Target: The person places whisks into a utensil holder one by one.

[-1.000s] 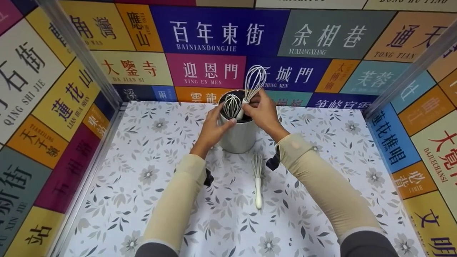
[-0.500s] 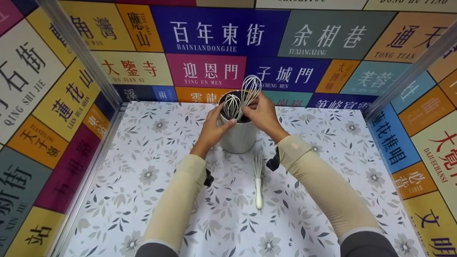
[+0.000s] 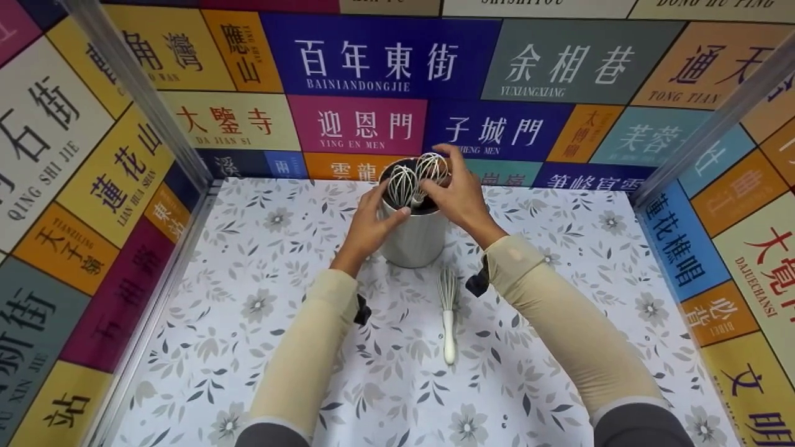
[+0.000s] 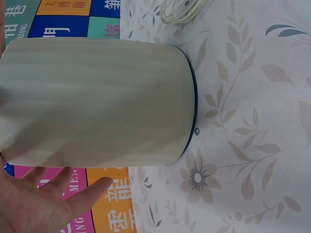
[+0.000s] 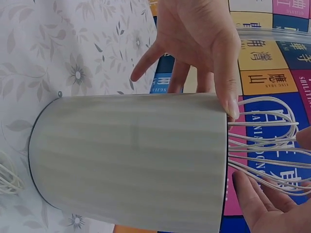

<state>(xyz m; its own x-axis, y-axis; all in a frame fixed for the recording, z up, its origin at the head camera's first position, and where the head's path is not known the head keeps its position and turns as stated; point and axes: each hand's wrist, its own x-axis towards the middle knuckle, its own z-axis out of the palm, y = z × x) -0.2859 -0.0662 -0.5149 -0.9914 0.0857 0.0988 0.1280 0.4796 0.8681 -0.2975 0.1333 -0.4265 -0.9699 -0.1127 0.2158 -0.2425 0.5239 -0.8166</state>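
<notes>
Around one canister (image 3: 413,241), left hand (image 3: 367,225) clasped; right hand (image 3: 460,191) gripping one of three whisks (image 3: 430,166), two inside

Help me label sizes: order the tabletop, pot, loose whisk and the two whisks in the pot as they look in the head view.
1. Tabletop
2. Pot
3. Loose whisk, by visible length
4. Left whisk and right whisk in the pot: partly hidden, visible parts look alike, so unranked

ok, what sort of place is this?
Looks like a small staged booth, possibly for recording: panels printed with Chinese characters on three sides, upright corner posts between them, and a floral-print tabletop.
</notes>
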